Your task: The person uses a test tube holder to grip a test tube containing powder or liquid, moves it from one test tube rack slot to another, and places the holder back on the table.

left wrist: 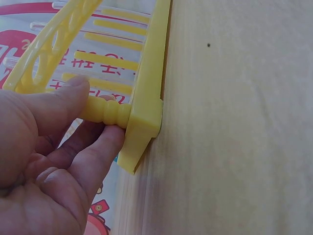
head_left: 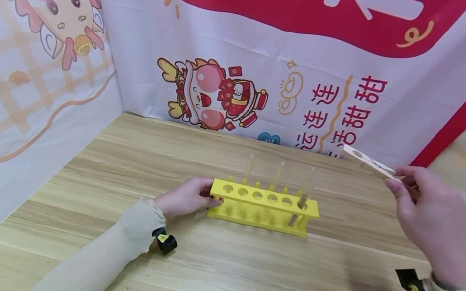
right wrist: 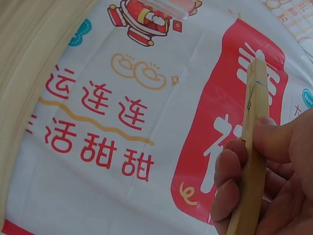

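My left hand point(head_left: 190, 196) grips the left end of a yellow test tube rack point(head_left: 263, 203) standing on the table. Up close in the left wrist view, thumb and fingers are around its ridged end post point(left wrist: 110, 111). One test tube point(head_left: 294, 219) with greyish contents leans in the rightmost hole. Along the back, clear test tubes point(head_left: 249, 168) stand upside down on pegs. Raised above the table's right side, my right hand point(head_left: 433, 213) holds a wooden test tube clamp point(right wrist: 255, 181) between thumb and fingers. The clamp points left, and its wire spring point(right wrist: 250, 98) shows beyond the thumb.
The wood-grain table point(head_left: 241, 276) runs back to a hanging printed cloth point(head_left: 300, 50) with red lettering. Another patterned cloth point(head_left: 20, 100) borders the left side. A small black device point(head_left: 165, 241) is strapped at the left wrist.
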Available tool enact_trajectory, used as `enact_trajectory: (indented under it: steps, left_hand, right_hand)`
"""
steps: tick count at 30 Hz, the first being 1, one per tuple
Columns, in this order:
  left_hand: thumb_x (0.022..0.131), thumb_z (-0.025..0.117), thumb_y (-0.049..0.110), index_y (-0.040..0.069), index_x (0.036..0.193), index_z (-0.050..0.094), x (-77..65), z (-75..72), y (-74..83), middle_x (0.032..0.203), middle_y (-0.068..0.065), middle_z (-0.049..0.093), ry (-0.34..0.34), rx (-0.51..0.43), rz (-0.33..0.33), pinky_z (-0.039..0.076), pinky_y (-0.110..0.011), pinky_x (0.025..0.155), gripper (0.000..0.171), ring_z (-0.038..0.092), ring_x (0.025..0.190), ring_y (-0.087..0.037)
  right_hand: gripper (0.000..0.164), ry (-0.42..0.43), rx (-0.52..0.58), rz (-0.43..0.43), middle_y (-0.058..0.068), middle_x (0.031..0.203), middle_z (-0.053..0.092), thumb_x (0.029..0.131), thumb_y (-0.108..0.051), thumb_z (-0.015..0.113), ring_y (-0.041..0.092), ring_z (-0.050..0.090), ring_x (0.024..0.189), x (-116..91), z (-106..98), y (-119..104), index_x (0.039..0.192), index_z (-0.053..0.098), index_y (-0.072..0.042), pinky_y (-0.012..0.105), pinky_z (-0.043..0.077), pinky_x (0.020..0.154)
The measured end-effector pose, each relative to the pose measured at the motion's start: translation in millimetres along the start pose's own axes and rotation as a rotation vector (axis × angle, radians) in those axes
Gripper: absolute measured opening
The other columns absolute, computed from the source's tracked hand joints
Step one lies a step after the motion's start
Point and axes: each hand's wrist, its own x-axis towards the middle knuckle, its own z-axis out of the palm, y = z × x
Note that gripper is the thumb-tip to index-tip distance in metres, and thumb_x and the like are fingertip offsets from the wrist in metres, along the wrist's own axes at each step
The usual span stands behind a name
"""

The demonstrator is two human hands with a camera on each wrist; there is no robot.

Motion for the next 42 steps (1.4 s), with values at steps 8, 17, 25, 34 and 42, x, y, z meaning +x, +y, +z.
enact_trajectory:
  steps: [8, 17, 25, 34, 42]
  left_hand:
    - [0.093, 0.070, 0.010, 0.015, 0.115, 0.067, 0.2, -0.4, -0.5, 0.111, -0.003, 0.070, 0.002, 0.004, 0.001, 0.052, -0.034, 0.090, 0.023, 0.064, 0.101, -0.018]
    - [0.092, 0.071, 0.011, 0.015, 0.112, 0.068, 0.5, -0.6, -1.5, 0.109, -0.002, 0.070, 0.003, 0.006, 0.010, 0.052, -0.034, 0.088, 0.020, 0.064, 0.099, -0.018]
    - [0.092, 0.071, 0.010, 0.015, 0.114, 0.067, -0.7, -0.5, -0.1, 0.111, -0.003, 0.070, -0.005, -0.006, 0.000, 0.052, -0.034, 0.090, 0.022, 0.064, 0.100, -0.018]
    - [0.092, 0.071, 0.011, 0.015, 0.115, 0.067, -0.8, -1.5, -1.3, 0.112, -0.003, 0.069, -0.005, -0.016, -0.005, 0.052, -0.034, 0.089, 0.024, 0.064, 0.100, -0.018]
    - [0.092, 0.071, 0.011, 0.015, 0.115, 0.067, 1.0, -1.8, -2.8, 0.111, -0.003, 0.070, -0.007, -0.011, 0.001, 0.052, -0.034, 0.089, 0.023, 0.064, 0.100, -0.018]
  right_hand:
    - [0.032, -0.031, 0.007, 0.014, 0.018, 0.078, 0.063, 0.079, -0.001, 0.081, 0.017, 0.043, 0.055, -3.8, 7.0, 11.9, 0.105, 0.064, 0.005, 0.015, 0.030, 0.047]
    - [0.025, -0.088, 0.024, 0.095, 0.022, 0.079, 0.066, 0.082, -0.004, 0.079, 0.036, 0.062, 0.063, -9.7, 14.8, 34.1, 0.101, 0.065, 0.005, 0.023, 0.039, 0.048]
    - [0.021, -0.181, -0.013, 0.189, 0.019, 0.076, 0.059, 0.084, -0.010, 0.075, 0.034, 0.052, 0.065, -22.5, 26.7, 67.8, 0.096, 0.067, 0.005, 0.042, 0.036, 0.053]
    - [0.038, -0.461, -0.022, 0.364, 0.007, 0.074, 0.061, 0.094, -0.032, 0.065, 0.025, 0.051, 0.063, -43.7, 40.1, 107.6, 0.105, 0.065, 0.004, 0.033, 0.035, 0.051]
    - [0.037, -0.670, 0.006, 0.467, 0.001, 0.066, 0.060, 0.093, -0.034, 0.064, 0.023, 0.052, 0.059, -59.7, 52.4, 135.0, 0.095, 0.068, 0.003, 0.034, 0.039, 0.051]
